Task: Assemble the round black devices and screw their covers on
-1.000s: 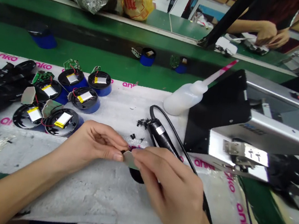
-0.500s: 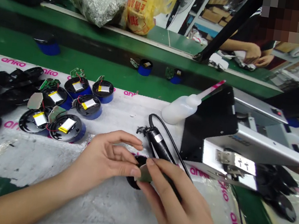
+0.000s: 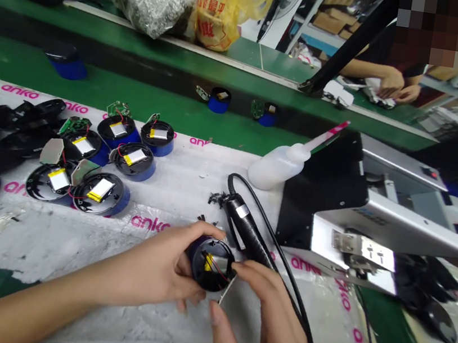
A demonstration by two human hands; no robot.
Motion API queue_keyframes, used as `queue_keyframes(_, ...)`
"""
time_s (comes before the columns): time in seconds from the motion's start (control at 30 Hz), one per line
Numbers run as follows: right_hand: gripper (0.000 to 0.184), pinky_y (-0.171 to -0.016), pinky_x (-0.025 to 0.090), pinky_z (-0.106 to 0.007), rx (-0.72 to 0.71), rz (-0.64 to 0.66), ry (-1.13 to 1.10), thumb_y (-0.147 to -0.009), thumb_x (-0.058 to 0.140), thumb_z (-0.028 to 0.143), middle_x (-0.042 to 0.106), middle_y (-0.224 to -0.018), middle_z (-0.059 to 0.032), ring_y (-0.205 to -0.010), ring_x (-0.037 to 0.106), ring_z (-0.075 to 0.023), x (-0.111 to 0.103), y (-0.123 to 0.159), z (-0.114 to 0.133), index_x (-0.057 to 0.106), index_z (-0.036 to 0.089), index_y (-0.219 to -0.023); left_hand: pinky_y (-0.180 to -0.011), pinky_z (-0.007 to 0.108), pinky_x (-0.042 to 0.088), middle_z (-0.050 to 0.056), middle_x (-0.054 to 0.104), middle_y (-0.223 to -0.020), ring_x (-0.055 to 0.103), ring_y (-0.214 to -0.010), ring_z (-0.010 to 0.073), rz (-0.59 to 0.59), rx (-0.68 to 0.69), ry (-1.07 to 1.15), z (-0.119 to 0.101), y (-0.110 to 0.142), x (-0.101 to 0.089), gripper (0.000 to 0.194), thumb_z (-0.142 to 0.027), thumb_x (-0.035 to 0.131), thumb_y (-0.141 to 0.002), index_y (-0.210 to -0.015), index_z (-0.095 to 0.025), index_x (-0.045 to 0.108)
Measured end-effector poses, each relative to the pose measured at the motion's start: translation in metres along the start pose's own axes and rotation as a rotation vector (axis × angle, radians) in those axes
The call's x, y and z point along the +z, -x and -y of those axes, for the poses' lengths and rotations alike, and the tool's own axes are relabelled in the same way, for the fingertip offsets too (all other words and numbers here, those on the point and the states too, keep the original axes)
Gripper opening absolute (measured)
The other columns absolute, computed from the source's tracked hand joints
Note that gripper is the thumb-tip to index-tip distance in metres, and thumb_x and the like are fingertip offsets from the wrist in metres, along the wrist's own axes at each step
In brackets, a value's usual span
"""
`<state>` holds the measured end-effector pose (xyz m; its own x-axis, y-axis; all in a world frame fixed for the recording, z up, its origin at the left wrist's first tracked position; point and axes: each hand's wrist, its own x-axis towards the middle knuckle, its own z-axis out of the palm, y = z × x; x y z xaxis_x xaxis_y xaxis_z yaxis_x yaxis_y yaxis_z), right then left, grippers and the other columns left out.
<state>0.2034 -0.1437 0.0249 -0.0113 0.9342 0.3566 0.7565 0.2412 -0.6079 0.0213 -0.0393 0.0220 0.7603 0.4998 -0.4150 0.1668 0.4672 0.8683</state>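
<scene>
My left hand (image 3: 173, 266) is wrapped around the side of a round black housing (image 3: 198, 274), its open top tilted up. Inside lies a small silver battery with yellow tape (image 3: 210, 262), and red and black wires run from it. A circuit board (image 3: 227, 289), seen nearly edge-on at the housing's right rim, is held by its edges between the thumb and index finger of my right hand (image 3: 263, 318). Left of my hands stand several blue-and-black round housings (image 3: 134, 163), each with a battery inside and a circuit board on wires.
A black-wrapped tool with a cable (image 3: 252, 231) lies just beyond my right hand. Behind it are a white squeeze bottle (image 3: 274, 167) and a silver-and-black machine (image 3: 380, 215). Black parts (image 3: 9, 129) pile up at left. A co-worker's hands (image 3: 394, 87) are across the bench.
The housing has turned up toward me, so its battery and wires now show. My left hand has closed around it. My right hand has drawn back slightly, with the board turned edge-on.
</scene>
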Motion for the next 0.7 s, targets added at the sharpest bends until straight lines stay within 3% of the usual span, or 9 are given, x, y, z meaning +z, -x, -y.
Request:
queue_keyframes(0.1, 0.037, -0.095, 0.055, -0.025, 0.059, -0.033, -0.03, -0.086, 0.063, 0.019, 0.058, -0.118, -0.0087, -0.111, 0.062, -0.0169, 0.004, 0.004, -0.002, 0.055, 0.019, -0.122, -0.071, 0.031, 0.06, 0.002, 0.07, -0.091, 0.072, -0.074, 0.0172, 0.069, -0.024, 0.196, -0.001, -0.001, 0.0, 0.053, -0.026, 0.069, -0.084, -0.132, -0.024, 0.047)
queue_keyframes(0.23, 0.04, -0.097, 0.054, -0.027, -0.001, -0.005, -0.038, -0.084, 0.064, 0.017, 0.059, -0.117, -0.0083, -0.111, 0.061, -0.0178, 0.002, 0.001, -0.001, 0.054, 0.019, -0.123, -0.053, 0.026, 0.059, 0.002, 0.068, -0.091, 0.069, -0.054, 0.0131, -0.113, -0.044, 0.134, -0.003, -0.008, 0.006, 0.035, -0.042, 0.063, -0.09, -0.119, -0.023, 0.055)
queue_keyframes(0.33, 0.039, -0.098, 0.054, -0.027, -0.03, 0.015, -0.024, -0.085, 0.063, 0.016, 0.059, -0.118, -0.0085, -0.112, 0.061, -0.0177, -0.002, -0.003, -0.001, 0.055, 0.018, -0.123, -0.047, 0.021, 0.055, -0.001, 0.067, -0.087, 0.064, -0.048, 0.0096, -0.185, -0.026, 0.067, -0.001, -0.011, 0.014, 0.03, -0.038, 0.066, -0.088, -0.114, -0.025, 0.056)
queue_keyframes(0.5, 0.038, -0.099, 0.053, -0.022, -0.082, 0.054, 0.027, -0.09, 0.061, 0.016, 0.057, -0.122, -0.0085, -0.113, 0.06, -0.015, -0.003, -0.016, -0.002, 0.056, 0.018, -0.128, -0.045, 0.017, 0.051, -0.006, 0.061, -0.064, 0.061, -0.047, 0.0094, -0.173, 0.022, 0.054, 0.005, -0.011, 0.019, 0.023, -0.03, 0.062, -0.09, -0.113, -0.026, 0.058)
queue_keyframes(0.7, 0.033, -0.102, 0.052, -0.022, -0.184, 0.13, 0.009, -0.09, 0.064, 0.015, 0.064, -0.122, -0.0061, -0.117, 0.058, -0.015, -0.001, -0.031, -0.004, 0.059, 0.017, -0.123, -0.055, 0.022, 0.058, -0.003, 0.069, -0.076, 0.066, -0.054, 0.0108, -0.135, 0.07, 0.166, 0.01, -0.007, 0.011, 0.032, -0.03, 0.065, -0.089, -0.121, -0.025, 0.059)
